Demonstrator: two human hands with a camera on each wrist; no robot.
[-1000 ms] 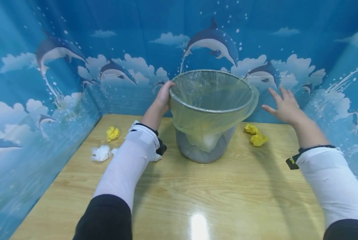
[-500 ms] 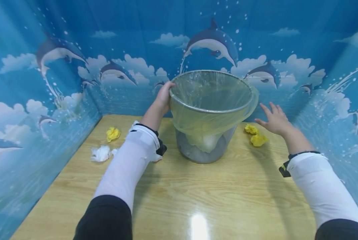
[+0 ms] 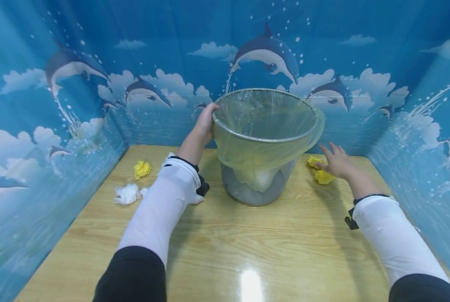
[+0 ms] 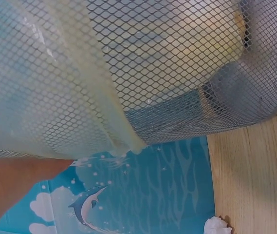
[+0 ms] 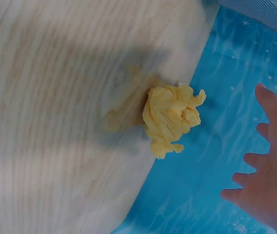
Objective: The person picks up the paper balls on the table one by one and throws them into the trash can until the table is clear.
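Reaching for the wads, bin held steady

Your left hand (image 3: 206, 121) grips the rim of the mesh bin (image 3: 258, 184), fingers curled over the edge where the yellowish liner (image 3: 264, 126) folds outward. In the left wrist view the liner hangs loose inside the mesh, and a finger shows at the lower edge. The bin stands upright on the table (image 3: 247, 243), just beside that hand's forearm.

Your right hand (image 3: 336, 161) is spread, fingers straight, holding nothing. It hovers over two yellow wads (image 3: 324, 177) lying just right of the bin's foot; whether a fingertip touches the nearer one, you cannot tell from the head view. The right wrist view shows one wad (image 5: 171, 117) at the table's back edge, apart from your fingers (image 5: 269, 165).

Judging by how things lie, the bin is lined and something pale already sits at the liner's bottom. Left outside are the two yellow wads under your right hand, another yellow wad (image 3: 142, 168) and a white wad (image 3: 126, 193) beyond your left arm.
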